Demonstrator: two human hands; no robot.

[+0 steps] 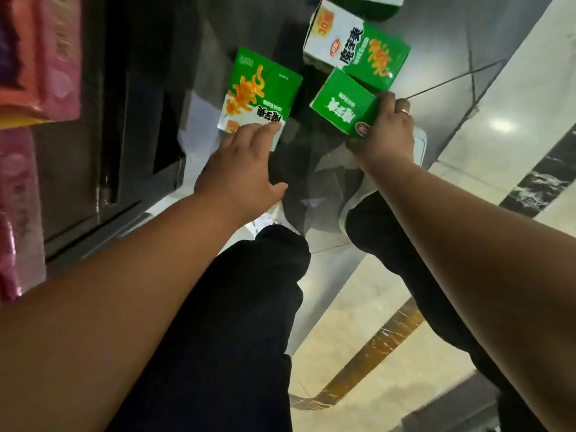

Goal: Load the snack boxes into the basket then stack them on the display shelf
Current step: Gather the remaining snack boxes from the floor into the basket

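Snack box (343,102) within right fingers (388,99)

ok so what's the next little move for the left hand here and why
Probably close the left hand round the near edge of the left green box. Its fingers lie straight on that edge without gripping it, while the right hand grips a second green box. Taking hold would likely let both boxes be lifted together.
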